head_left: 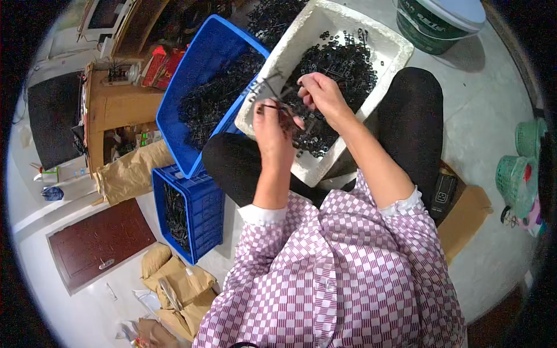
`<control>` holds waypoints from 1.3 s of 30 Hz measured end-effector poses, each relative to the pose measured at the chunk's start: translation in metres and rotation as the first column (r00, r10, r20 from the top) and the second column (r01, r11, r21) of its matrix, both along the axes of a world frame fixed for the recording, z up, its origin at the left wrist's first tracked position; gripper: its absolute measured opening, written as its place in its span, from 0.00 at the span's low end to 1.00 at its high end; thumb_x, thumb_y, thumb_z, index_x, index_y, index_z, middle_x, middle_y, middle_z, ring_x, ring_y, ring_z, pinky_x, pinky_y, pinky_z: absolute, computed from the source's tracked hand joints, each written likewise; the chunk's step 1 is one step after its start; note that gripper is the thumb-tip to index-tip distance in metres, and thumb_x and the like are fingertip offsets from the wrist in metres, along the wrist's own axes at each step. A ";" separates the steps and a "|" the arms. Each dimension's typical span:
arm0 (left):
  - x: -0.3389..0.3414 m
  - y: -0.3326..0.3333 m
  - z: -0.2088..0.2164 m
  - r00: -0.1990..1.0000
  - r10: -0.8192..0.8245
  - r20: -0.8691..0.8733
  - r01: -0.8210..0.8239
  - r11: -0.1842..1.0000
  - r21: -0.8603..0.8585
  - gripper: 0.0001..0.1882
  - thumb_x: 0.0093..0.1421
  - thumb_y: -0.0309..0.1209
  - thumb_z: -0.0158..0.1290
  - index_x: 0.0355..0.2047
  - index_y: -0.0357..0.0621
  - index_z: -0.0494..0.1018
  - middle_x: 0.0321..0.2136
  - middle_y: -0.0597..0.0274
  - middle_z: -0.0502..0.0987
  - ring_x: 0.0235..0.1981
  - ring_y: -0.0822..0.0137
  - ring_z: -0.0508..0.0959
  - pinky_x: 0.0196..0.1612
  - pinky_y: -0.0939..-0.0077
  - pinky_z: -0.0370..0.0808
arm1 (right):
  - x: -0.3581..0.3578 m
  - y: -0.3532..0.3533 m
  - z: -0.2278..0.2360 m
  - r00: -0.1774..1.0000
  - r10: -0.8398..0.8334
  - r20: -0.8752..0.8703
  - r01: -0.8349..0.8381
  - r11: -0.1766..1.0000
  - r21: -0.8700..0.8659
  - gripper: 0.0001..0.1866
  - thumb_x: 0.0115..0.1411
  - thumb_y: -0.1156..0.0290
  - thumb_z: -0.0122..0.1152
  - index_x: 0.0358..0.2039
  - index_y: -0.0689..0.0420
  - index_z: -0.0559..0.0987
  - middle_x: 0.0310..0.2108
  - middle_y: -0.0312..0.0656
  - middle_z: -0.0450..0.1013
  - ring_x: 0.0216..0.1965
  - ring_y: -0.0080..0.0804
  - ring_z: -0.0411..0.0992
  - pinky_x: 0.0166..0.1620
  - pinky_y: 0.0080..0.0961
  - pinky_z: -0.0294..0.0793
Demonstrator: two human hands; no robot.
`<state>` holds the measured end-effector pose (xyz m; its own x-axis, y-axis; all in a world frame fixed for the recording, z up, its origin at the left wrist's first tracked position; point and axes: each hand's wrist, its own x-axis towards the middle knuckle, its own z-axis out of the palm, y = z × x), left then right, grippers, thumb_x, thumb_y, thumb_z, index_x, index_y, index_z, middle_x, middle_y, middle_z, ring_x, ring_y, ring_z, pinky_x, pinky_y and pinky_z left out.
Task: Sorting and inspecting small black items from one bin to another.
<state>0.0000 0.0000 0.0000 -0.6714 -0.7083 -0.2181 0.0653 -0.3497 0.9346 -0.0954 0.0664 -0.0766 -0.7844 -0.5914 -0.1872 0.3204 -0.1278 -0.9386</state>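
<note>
Left hand: the left hand (272, 130) is raised over the near left part of the white foam box (400, 49); its fingers are closed on a thin dark sprue of small parts (272, 93), pinched at the lower end.
Right hand: the right hand (322, 95) is held just beside the left hand, fingertips curled and pressed to the same sprue from the right side; what else is gripped cannot be told.
Sprue: it is held between both hands, above the box, tilted up toward the left.
Foam box: it is rested across the black-clad lap (412, 116) and filled with a heap of small black parts (348, 64).
Large blue crate (203, 52): it is set just beside the foam box on the left, touching it, and loaded with black parts.
Small blue crate (203, 209): it is placed on the floor below the large one, with dark pieces inside.
Surroundings: brown paper sacks (130, 174), a green-and-white bucket (441, 20) and 2 green baskets (516, 174) are seen around the seat.
</note>
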 end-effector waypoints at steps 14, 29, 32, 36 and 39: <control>-0.004 -0.031 0.018 0.998 -0.063 -0.017 0.063 0.997 0.046 0.09 0.60 0.35 0.45 0.33 0.42 0.66 0.23 0.66 0.70 0.19 0.74 0.70 0.22 0.81 0.70 | 0.014 0.008 0.042 0.942 0.329 0.068 -0.299 0.914 -0.273 0.10 0.55 0.66 0.56 0.31 0.59 0.73 0.24 0.32 0.72 0.22 0.15 0.64 0.24 0.14 0.64; -0.010 0.013 -0.017 0.991 -0.103 -0.085 0.094 0.990 -0.102 0.05 0.59 0.30 0.49 0.31 0.42 0.67 0.25 0.69 0.71 0.22 0.79 0.66 0.24 0.86 0.62 | 0.010 -0.013 -0.016 0.988 -0.061 0.144 0.067 0.997 -0.041 0.06 0.51 0.74 0.56 0.25 0.64 0.72 0.18 0.37 0.70 0.18 0.23 0.67 0.24 0.23 0.67; -0.007 0.020 -0.009 0.983 -0.134 -0.125 0.121 0.987 -0.108 0.05 0.59 0.29 0.48 0.30 0.43 0.66 0.25 0.69 0.70 0.21 0.79 0.65 0.23 0.86 0.61 | 0.010 -0.012 -0.011 0.937 -0.096 0.336 0.165 0.970 -0.180 0.05 0.51 0.75 0.56 0.24 0.63 0.72 0.17 0.36 0.69 0.17 0.24 0.66 0.22 0.22 0.66; 0.002 0.039 -0.009 0.988 -0.131 -0.081 0.128 0.991 -0.047 0.04 0.59 0.29 0.48 0.29 0.43 0.65 0.24 0.70 0.70 0.22 0.79 0.65 0.24 0.85 0.63 | 0.008 -0.007 -0.003 0.834 -0.117 0.539 0.239 0.957 -0.163 0.05 0.52 0.74 0.56 0.26 0.62 0.72 0.18 0.36 0.69 0.18 0.23 0.65 0.22 0.20 0.65; 0.018 0.053 -0.016 0.989 -0.145 -0.014 0.146 0.989 0.027 0.04 0.58 0.28 0.48 0.31 0.42 0.65 0.24 0.67 0.69 0.23 0.77 0.66 0.26 0.83 0.65 | -0.007 -0.001 0.001 0.827 -0.139 0.545 0.277 0.944 -0.179 0.06 0.53 0.72 0.55 0.30 0.61 0.72 0.21 0.36 0.68 0.20 0.22 0.65 0.23 0.18 0.65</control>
